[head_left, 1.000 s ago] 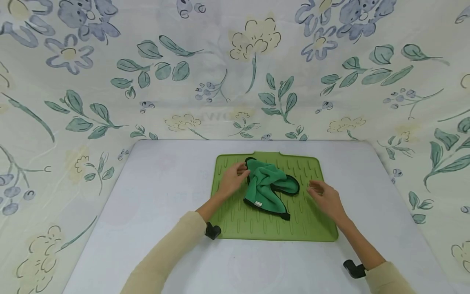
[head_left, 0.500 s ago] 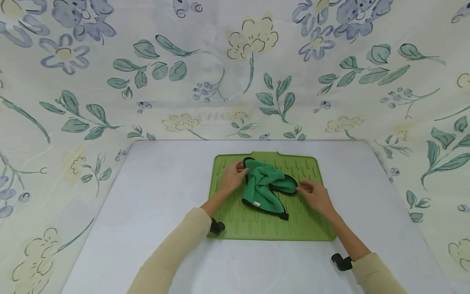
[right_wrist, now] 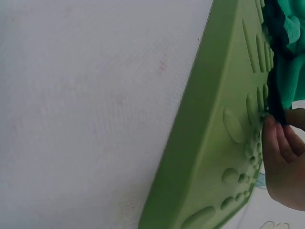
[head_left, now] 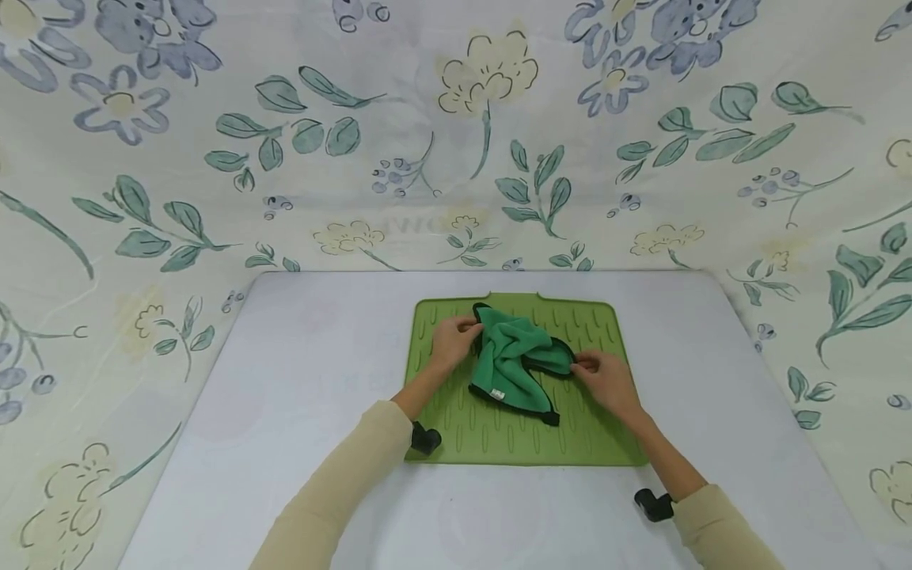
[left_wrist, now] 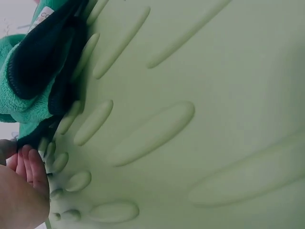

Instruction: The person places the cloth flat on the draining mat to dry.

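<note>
A crumpled green cloth (head_left: 514, 356) with black edging and a small white tag lies on a green ridged mat (head_left: 456, 435). My left hand (head_left: 454, 342) pinches its black edge at the upper left; in the left wrist view the thumb and fingers of that hand (left_wrist: 25, 186) close on the dark trim of the cloth (left_wrist: 28, 102). At the cloth's right end, my right hand (head_left: 609, 384) pinches the black-edged flap. The right wrist view shows this hand (right_wrist: 286, 157) with its fingertips on the trim of the cloth (right_wrist: 290, 71).
The mat lies on a white table (head_left: 321, 356), its raised ridges running front to back. Behind the table hangs a floral sheet (head_left: 427, 158). Black wrist mounts (head_left: 426, 438) sit at both sleeves.
My right hand has moved left from beside the cloth to its right end and taken hold of the edge. My left hand has shifted slightly and now pinches the upper left edge.
</note>
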A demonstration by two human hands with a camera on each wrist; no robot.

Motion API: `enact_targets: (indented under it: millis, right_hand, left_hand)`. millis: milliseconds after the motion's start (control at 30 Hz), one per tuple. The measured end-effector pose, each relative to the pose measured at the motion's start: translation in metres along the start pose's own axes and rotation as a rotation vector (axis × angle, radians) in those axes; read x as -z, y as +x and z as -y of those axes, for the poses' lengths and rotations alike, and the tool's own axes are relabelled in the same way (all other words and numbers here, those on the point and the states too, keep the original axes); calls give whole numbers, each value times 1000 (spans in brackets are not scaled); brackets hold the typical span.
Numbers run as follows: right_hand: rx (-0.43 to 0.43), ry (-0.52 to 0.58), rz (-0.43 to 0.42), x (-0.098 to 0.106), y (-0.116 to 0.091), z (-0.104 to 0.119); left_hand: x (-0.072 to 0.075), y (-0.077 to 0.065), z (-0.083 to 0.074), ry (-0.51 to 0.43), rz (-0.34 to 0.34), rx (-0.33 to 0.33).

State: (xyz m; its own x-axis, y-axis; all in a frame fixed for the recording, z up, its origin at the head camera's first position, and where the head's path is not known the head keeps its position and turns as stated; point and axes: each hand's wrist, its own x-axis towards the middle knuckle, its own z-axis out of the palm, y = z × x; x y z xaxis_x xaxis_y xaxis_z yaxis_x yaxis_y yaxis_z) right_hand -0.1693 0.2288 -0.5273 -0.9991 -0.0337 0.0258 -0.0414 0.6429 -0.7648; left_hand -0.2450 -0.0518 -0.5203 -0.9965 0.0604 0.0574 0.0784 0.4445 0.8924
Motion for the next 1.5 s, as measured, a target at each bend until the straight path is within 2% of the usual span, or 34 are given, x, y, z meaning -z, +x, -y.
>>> enact_targets:
  millis: [300, 533, 800, 1033, 1233, 1500]
  right_hand:
    - [-54, 46, -17, 10, -4, 1]
    - [-31, 8, -44, 24, -5, -6]
    - [-8, -38, -74, 43, -6, -15]
    - [-89, -16, -31, 39, -6, -18]
    - [-143, -18, -34, 36, -10, -16]
    - [-160, 46, -46, 32, -13, -13]
  left_hand:
    - [10, -4, 1, -42, -17, 47]
    - [23, -5, 6, -57, 8, 88]
    - [36, -7, 13, 58, 52, 84]
    - [36, -6, 17, 74, 62, 67]
    - [35, 0, 11, 89, 80, 88]
    - [26, 13, 1, 148, 89, 97]
